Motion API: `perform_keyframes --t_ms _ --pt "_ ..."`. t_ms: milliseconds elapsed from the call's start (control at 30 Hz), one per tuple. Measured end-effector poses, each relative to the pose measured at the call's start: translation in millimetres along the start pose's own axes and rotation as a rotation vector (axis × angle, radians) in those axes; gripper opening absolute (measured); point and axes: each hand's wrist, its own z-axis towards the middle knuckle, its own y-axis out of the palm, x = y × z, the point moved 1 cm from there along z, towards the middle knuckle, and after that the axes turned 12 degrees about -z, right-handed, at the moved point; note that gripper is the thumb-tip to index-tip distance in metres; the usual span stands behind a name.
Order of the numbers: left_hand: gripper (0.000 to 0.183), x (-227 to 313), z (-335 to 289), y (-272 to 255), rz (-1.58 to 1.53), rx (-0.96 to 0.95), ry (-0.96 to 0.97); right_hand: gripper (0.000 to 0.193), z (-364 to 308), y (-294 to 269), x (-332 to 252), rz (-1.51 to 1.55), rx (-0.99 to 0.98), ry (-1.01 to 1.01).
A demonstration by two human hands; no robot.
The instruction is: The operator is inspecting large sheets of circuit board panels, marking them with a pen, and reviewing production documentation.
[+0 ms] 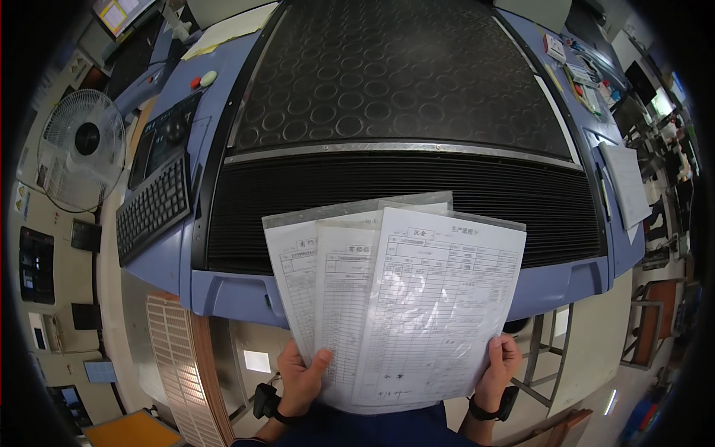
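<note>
Both my hands hold up a fan of printed forms in clear plastic sleeves. The front form (439,320) lies on top at the right, glossy with reflections and marked with handwriting near its lower edge. Behind it show a middle form (342,298) and a left form (290,253), both partly covered. My left hand (302,376) grips the lower left edge, thumb on the front. At the lower right edge, my right hand (500,365) pinches the front form, thumb also in front. The sheets overlap the near edge of a blue machine (231,290).
The machine has a black bed with circle patterns (387,74) and a ribbed strip (298,175). A keyboard (155,208) and red and green buttons (202,79) sit on its left side. A fan (86,141) stands further left. Papers (624,182) lie on the right side.
</note>
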Motion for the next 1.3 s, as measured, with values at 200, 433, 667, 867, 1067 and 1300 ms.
perform_keyframes --t_ms 200,433,667,867,1067,1300 --pt "0.034 -11.5 -2.8 2.2 0.162 0.069 -0.023 0.021 -15.2 5.2 8.7 -0.072 -0.259 0.148" --pt "0.034 7.5 2.6 26.3 0.548 0.159 -0.387 0.037 -13.9 13.2 -10.0 -0.088 -0.345 -0.002" --pt "0.039 -2.2 15.8 17.3 0.25 -0.48 -0.176 0.044 -17.2 9.0 -9.4 -0.065 -0.289 -0.076" --pt "0.047 -11.2 16.1 10.3 0.486 -0.679 -1.194 0.047 -20.9 6.4 -5.8 -0.074 -0.176 -0.155" --pt "0.046 -26.3 -1.0 35.8 0.536 -0.664 -0.919 0.045 -10.2 -0.3 -8.7 -0.261 -0.213 -0.237" --pt "0.055 -6.6 1.8 44.0 0.832 -1.035 -0.537 0.041 -8.1 -17.8 14.7 -0.036 -0.274 -0.238"
